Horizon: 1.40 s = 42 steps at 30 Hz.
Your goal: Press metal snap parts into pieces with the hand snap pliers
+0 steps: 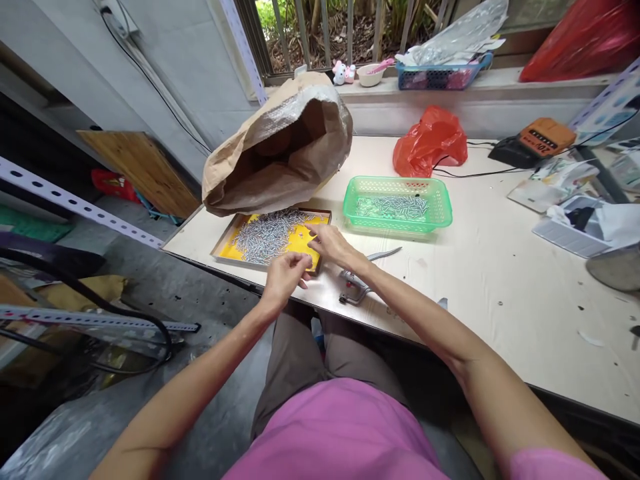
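Observation:
A shallow tray [227, 252] with a yellow bottom lies at the table's near edge, with a heap of small silvery metal pieces [265, 237] in its left and middle part. My left hand [286, 277] is at the tray's front right corner, its fingers pinched together; whatever they hold is too small to name. Over the right end of the tray, my right hand [330, 244] has its thumb and fingers closed, and their tips show nothing I can identify. Pliers [355, 288] with grey metal handles lie beneath my right wrist, partly covered by it.
A green plastic basket [435, 223] behind my right hand holds more metal pieces. The large open paper sack [240, 180] leans over the tray's back edge. Farther back are a red plastic bag [425, 143] and an orange-black charger [545, 140]. A grey bin [565, 233] stands right.

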Available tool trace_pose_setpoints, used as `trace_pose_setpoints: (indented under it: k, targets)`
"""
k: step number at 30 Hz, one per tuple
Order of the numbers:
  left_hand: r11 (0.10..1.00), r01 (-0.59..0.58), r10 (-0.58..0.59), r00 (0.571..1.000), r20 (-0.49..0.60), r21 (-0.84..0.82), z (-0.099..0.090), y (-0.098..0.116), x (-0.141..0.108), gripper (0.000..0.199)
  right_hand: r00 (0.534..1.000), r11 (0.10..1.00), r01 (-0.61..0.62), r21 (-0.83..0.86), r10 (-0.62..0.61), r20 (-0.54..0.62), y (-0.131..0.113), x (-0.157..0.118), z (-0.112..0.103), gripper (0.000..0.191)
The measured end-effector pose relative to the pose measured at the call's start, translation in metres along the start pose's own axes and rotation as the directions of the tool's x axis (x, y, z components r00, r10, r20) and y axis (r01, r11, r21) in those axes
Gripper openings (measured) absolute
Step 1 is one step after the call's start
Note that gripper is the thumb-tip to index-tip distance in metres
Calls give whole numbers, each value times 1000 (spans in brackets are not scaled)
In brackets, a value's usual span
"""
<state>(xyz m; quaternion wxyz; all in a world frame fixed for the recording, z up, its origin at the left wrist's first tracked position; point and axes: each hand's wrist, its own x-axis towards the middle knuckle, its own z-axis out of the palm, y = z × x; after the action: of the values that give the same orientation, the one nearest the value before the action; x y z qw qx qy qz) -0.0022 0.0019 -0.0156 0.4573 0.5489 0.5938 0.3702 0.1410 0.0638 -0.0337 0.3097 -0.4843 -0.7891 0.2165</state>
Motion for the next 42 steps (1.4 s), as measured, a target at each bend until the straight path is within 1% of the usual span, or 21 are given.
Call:
trace_pose_setpoints:
  k: [1, 2, 4, 6, 8, 10, 12, 14, 17, 20, 23, 25, 27, 28, 29, 31, 33, 35, 36, 39, 42]
  targets:
    - [998, 53, -55, 996, 72, 27, 4, -5, -2, 25, 1000, 1000, 10, 1, -10, 17, 5, 0, -2, 36]
    - [993, 97, -105, 986, 131, 64, 9, -10, -4, 24, 1000, 1000, 17, -3, -16, 20, 9, -4, -6, 34]
    - [977, 144, -175, 962, 208, 155, 22, -19, -4, 23, 1000, 1000, 24, -18, -24, -1, 16, -21, -21, 25]
    - [960, 152, -212, 944, 253, 235, 35, -25, -1, 23, 1000, 999, 6, -47, -8, -30, 22, -51, -39, 23]
    - [947, 149, -238, 920, 311, 285, 45, -29, 3, 24, 998, 995, -54, -87, 50, -40, 28, -87, -55, 25]
    - [938, 149, -263, 894, 362, 314, 52, -29, 6, 29, 995, 986, -101, -130, 99, -22, 34, -123, -65, 26]
    - [930, 149, -283, 874, 395, 335, 56, -28, 7, 34, 991, 975, -131, -181, 134, 4, 40, -154, -66, 28]
    - [923, 162, -306, 858, 412, 349, 57, -25, 7, 33, 985, 964, -154, -217, 166, 39, 46, -178, -62, 30]
    - [904, 201, -360, 833, 420, 377, 57, -20, 8, 28, 978, 959, -181, -221, 199, 62, 49, -195, -54, 31]
    - [877, 240, -427, 786, 446, 417, 57, -18, 13, 27, 971, 953, -219, -209, 234, 47, 45, -197, -50, 29]
    - [853, 243, -473, 734, 487, 463, 57, -18, 21, 28, 956, 941, -269, -208, 286, 59, 42, -193, -53, 30]
    - [839, 241, -494, 713, 498, 487, 58, -18, 25, 27, 958, 941, -247, -232, 273, 87, 44, -189, -59, 29]
    - [827, 259, -518, 698, 495, 500, 59, -18, 27, 23, 972, 939, -170, -300, 210, 108, 52, -182, -66, 32]
    - [820, 271, -529, 694, 489, 504, 59, -18, 27, 22, 977, 928, -130, -349, 180, 115, 58, -177, -69, 43]
    - [817, 280, -536, 692, 484, 504, 59, -17, 27, 21, 979, 911, -100, -401, 162, 123, 64, -170, -72, 59]
    - [816, 285, -539, 692, 481, 504, 59, -16, 26, 24, 970, 878, -70, -473, 171, 175, 76, -157, -76, 89]
    - [817, 285, -537, 694, 480, 501, 58, -15, 24, 29, 943, 870, -51, -490, 204, 264, 84, -144, -78, 103]
    - [819, 290, -535, 697, 478, 495, 58, -13, 22, 32, 918, 871, -31, -491, 218, 330, 86, -136, -78, 106]
    - [820, 293, -535, 698, 476, 492, 57, -11, 20, 33, 913, 867, -25, -498, 223, 342, 85, -133, -77, 106]
    - [818, 296, -537, 699, 472, 492, 58, -8, 18, 35, 913, 846, -26, -532, 237, 332, 80, -131, -76, 105]
    - [810, 303, -546, 703, 455, 503, 60, -8, 18, 35, 922, 840, -31, -542, 233, 309, 76, -134, -76, 100]
